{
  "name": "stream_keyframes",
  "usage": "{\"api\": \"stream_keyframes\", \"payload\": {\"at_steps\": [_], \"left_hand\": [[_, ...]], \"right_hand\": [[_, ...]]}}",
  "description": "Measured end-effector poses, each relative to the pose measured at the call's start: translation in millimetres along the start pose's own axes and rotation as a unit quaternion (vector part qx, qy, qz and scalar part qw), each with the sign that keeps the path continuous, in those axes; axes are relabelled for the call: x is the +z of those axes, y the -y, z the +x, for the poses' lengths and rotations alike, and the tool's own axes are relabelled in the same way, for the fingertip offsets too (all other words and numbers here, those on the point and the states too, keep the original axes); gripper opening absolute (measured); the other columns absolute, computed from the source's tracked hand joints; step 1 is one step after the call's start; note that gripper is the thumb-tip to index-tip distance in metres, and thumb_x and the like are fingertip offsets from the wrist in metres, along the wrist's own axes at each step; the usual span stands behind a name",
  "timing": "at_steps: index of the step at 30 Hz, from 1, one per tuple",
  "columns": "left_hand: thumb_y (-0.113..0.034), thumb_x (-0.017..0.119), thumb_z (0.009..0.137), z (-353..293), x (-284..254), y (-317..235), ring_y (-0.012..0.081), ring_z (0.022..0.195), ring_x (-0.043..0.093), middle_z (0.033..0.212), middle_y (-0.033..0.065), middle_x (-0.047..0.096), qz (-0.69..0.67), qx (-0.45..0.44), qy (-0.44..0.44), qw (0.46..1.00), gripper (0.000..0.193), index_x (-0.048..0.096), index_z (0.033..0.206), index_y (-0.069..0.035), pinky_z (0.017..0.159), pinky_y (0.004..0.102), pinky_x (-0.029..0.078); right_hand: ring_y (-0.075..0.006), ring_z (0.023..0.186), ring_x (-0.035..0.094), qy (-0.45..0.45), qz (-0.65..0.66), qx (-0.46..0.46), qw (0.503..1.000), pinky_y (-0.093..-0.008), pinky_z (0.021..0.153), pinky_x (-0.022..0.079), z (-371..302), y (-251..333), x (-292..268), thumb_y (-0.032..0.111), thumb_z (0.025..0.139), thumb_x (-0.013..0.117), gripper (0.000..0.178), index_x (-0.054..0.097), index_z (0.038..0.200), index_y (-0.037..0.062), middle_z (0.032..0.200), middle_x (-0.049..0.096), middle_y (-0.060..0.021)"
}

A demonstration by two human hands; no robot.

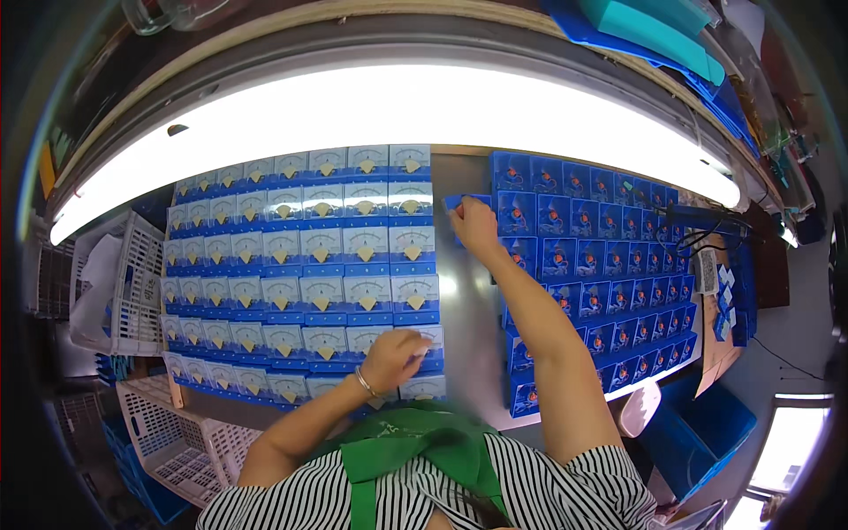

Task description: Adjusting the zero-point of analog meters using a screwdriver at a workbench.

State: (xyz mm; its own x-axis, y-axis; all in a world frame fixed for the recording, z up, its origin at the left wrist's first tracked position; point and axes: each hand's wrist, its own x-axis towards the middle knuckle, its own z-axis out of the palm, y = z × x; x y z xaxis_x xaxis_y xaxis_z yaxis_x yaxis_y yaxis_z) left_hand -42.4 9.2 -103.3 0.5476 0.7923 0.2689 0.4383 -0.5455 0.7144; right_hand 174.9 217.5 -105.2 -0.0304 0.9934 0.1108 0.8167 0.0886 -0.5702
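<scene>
My right hand (474, 223) is closed on a small blue case (459, 200) at the far middle, in the gap between two groups of units. Only part of that case shows past my fingers. My left hand (393, 362) hovers over the near right part of the left group, its fingers curled together. Something small and pale shows at its fingertips, too small to name. Below and around it lie panel meters (367, 291) with white dials, yellow wedge shapes and blue bases, in tight rows. To the right stand rows of open blue meter cases (587, 256) with orange-red parts inside.
A bright tube lamp (397, 110) spans the far side above the table. White plastic crates (141, 291) stand at the left. A blue bin (698, 433) is at the near right. A dark clamp-like fixture with cables (707, 221) sits beside the right group.
</scene>
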Motion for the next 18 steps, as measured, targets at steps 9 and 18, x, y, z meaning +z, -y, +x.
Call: {"api": "stream_keyframes", "payload": {"at_steps": [9, 18], "left_hand": [[-0.025, 0.073, 0.070, -60.4, 25.8, -18.8, 0.0278, 0.102, 0.055, 0.116, 0.0090, 0.056, 0.130, 0.017, 0.191, 0.973, 0.061, 0.052, 0.126, -0.012, 0.081, 0.0414, 0.043], [-0.033, 0.078, 0.064, -44.1, 22.3, -35.1, 0.0310, 0.103, 0.054, 0.113, 0.0119, 0.056, 0.196, -0.054, 0.238, 0.950, 0.075, 0.047, 0.128, -0.010, 0.086, 0.0451, 0.042]], "right_hand": [[-0.0370, 0.086, 0.063, 0.017, -0.025, -0.016, 0.999, -0.0461, 0.073, 0.052, 5.7, 7.5, -11.2, 0.017, 0.082, 0.062, 0.018, 0.062, 0.094, 0.0036, 0.094, 0.064, -0.0161], [-0.0210, 0.074, 0.065, 0.020, 0.168, -0.042, 0.985, -0.0327, 0.066, 0.051, -176.8, 17.9, -62.9, 0.011, 0.083, 0.067, 0.027, 0.065, 0.108, 0.0037, 0.088, 0.065, -0.0123]]}}
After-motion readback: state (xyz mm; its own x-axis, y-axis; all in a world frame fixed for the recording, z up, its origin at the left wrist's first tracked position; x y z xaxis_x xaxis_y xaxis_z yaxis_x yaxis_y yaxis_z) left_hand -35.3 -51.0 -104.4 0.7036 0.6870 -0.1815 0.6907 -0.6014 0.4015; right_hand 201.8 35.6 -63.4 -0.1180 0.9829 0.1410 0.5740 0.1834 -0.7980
